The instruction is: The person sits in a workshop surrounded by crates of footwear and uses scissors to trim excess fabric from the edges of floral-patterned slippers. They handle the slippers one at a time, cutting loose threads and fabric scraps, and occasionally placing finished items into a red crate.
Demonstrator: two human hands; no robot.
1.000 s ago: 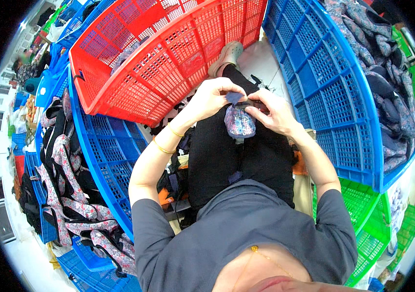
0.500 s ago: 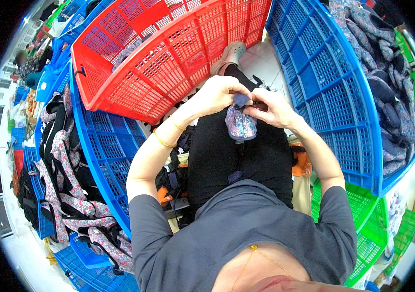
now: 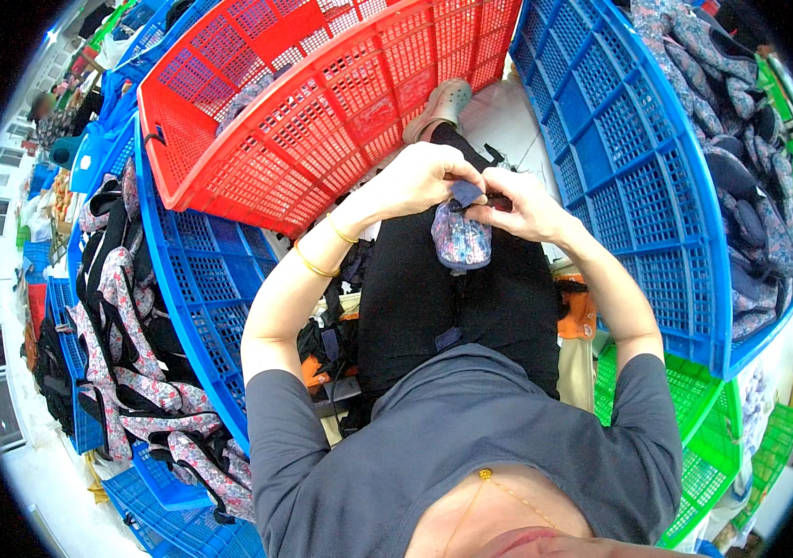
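Pouch (image 3: 462,240), floral, long axis up-down in view, hangs below left hand (image 3: 426,182), pinching navy flap (image 3: 466,193); right hand (image 3: 525,206) nearer, grip unclear.

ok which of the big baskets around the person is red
The red basket is the one ahead, its mesh wall just beyond the left hand; the left basket and right basket beside it are both blue.
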